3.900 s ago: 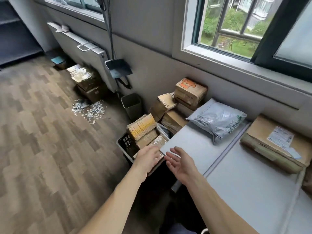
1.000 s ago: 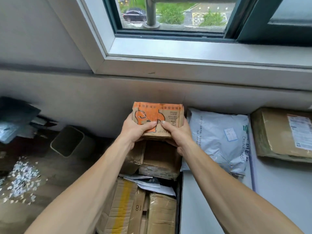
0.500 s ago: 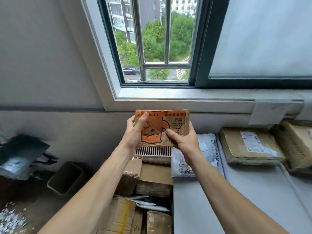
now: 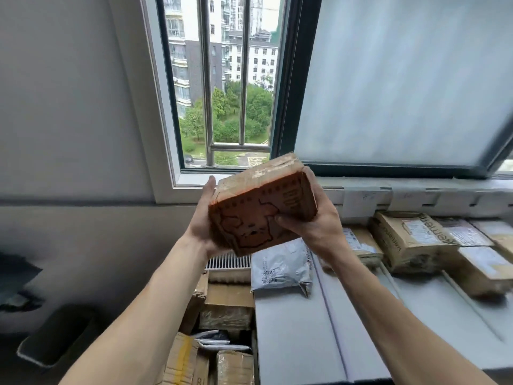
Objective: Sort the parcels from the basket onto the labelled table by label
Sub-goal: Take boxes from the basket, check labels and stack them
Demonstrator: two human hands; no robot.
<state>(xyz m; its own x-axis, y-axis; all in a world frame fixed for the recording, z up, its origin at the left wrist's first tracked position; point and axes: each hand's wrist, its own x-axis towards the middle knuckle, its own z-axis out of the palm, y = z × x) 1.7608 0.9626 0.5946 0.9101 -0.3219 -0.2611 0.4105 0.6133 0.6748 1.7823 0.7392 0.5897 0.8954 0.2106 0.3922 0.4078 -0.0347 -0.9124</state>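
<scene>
Orange box held tilted above the table edge.
It is pinched under the right hand's thumb; the left hand's fingers are hidden behind it, so that grip cannot be told.

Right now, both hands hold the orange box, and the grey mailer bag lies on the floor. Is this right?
No. The head view shows the grey mailer bag on the white table, not the floor. Left hand and right hand do hold the orange box.
</scene>
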